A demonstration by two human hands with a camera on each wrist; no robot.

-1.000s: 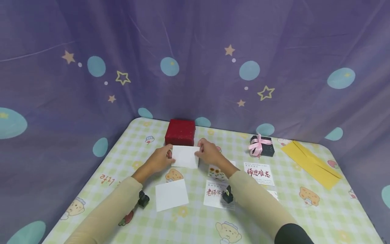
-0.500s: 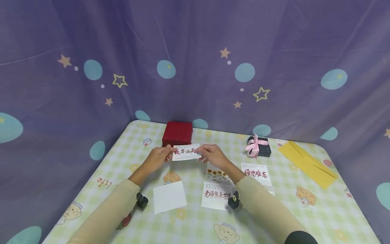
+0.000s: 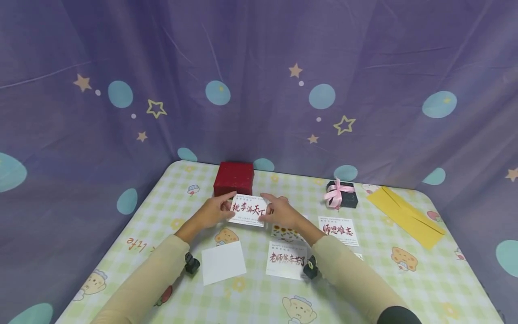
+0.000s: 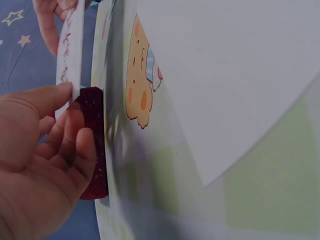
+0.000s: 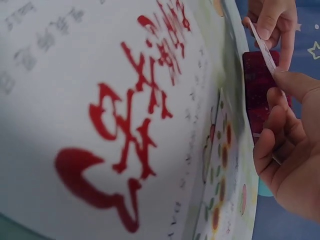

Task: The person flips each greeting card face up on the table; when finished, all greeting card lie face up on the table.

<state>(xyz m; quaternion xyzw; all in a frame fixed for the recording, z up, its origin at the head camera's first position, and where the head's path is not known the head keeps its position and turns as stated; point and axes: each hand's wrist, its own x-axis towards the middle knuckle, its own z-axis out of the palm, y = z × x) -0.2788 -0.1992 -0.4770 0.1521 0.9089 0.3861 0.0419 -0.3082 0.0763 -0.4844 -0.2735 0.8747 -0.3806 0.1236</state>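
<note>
Both hands hold up one white card (image 3: pixel 247 209) with red brush-style Chinese characters, printed side toward the head camera. My left hand (image 3: pixel 213 210) pinches its left edge between thumb and fingers. At the right edge, my right hand (image 3: pixel 281 210) does the same. In the left wrist view the card (image 4: pixel 70 55) is seen nearly edge-on, with the thumb (image 4: pixel 45 99) against it. The right wrist view shows the card (image 5: pixel 263 46) as a thin strip between both hands. Just behind it stands a dark red box (image 3: pixel 234 177), its front partly hidden.
A blank white card (image 3: pixel 224 263) lies front left. Cards with red characters lie in front (image 3: pixel 286 259) and at right (image 3: pixel 338 231), and a sunflower card (image 3: pixel 286 231) is partly covered by the right arm. Farther right are a black box with pink ribbon (image 3: pixel 341 194) and a yellow envelope (image 3: pixel 406 217).
The held card showed a blank white side a second ago; it has been turned so its red characters face the head camera. Both hands stay on its edges.
</note>
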